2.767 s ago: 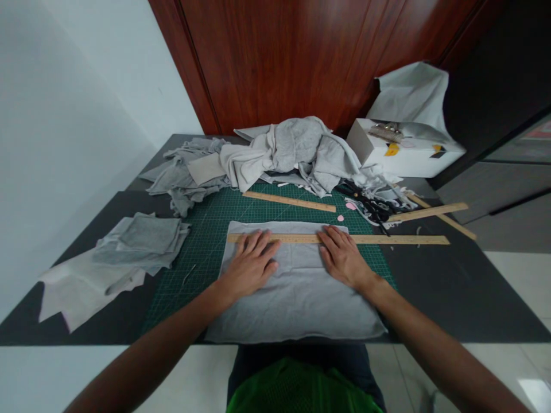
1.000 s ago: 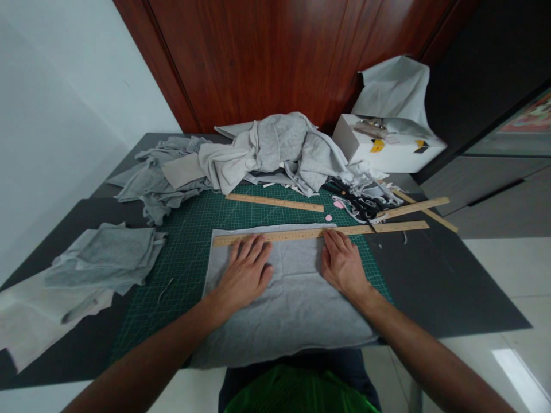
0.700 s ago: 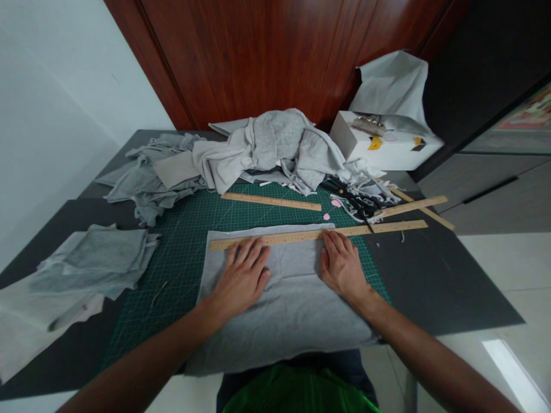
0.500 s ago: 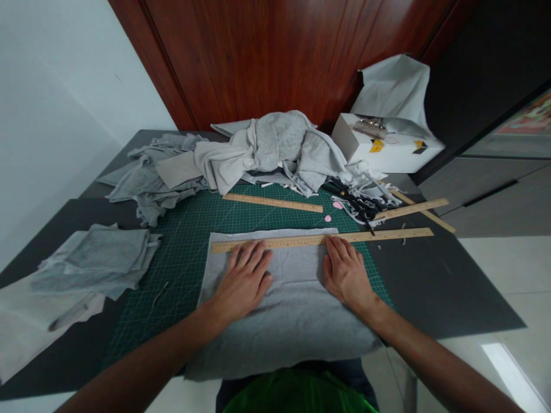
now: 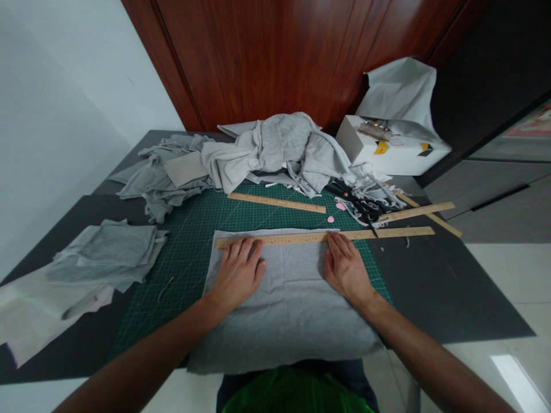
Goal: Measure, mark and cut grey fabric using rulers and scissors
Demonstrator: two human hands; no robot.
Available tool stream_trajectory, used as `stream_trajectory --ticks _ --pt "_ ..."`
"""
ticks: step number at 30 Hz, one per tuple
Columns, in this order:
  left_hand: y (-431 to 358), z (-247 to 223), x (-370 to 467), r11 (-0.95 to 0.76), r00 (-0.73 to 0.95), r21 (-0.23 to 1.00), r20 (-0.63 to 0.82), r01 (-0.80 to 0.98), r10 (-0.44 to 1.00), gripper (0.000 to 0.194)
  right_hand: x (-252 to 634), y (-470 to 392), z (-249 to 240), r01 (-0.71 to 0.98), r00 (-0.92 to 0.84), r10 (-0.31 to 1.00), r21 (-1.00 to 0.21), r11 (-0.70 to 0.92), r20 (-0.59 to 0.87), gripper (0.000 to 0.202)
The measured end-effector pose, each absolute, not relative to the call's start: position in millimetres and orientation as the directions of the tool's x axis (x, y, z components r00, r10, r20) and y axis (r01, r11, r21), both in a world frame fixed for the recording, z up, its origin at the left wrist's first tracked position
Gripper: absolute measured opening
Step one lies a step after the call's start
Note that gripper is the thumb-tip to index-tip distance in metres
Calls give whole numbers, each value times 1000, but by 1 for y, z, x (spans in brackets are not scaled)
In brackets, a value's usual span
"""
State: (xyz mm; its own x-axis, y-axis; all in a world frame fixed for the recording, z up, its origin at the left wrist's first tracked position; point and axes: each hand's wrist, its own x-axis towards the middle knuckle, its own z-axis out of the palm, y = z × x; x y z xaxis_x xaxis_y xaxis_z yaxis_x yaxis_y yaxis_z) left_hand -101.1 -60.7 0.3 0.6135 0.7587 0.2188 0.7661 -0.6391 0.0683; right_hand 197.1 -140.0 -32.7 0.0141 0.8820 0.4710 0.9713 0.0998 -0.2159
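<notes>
A piece of grey fabric (image 5: 293, 321) lies over the cutting mat and hangs past the table's front edge toward my lap. Along its far edge rests a wooden ruler (image 5: 293, 238), sticking out beyond the fabric on the right. My left hand (image 5: 238, 272) lies flat near the ruler's left end, fingers spread, tips on the ruler. Farther right, my right hand (image 5: 348, 267) lies on the fabric, its fingers stretched out close together and the fingertips touching the ruler. Both palms face down, and neither hand is wrapped round anything.
Beneath is a green cutting mat (image 5: 185, 235). Behind it lie a second ruler (image 5: 278, 202) and a heap of grey cloth (image 5: 284, 140). At right are black scissors (image 5: 365, 209), pink chalk pieces (image 5: 330, 219), crossed wooden strips (image 5: 422, 210) and a white box (image 5: 396, 150). Folded grey pieces (image 5: 114, 244) lie left.
My left hand has shifted slightly left along the ruler, and its fingers are closer together. The ruler's left end is now a little nearer the fabric's far edge. My view has moved slightly.
</notes>
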Motion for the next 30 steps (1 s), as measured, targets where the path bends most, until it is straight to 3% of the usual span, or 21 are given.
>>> stream_trajectory --ticks 20,30 --pt "-68 4 -98 -615 601 69 148 786 785 48 203 -143 -42 957 -12 865 -245 155 501 57" --pt "-67 4 -98 -617 603 63 154 785 783 48 200 -144 -26 969 9 866 -217 115 500 46"
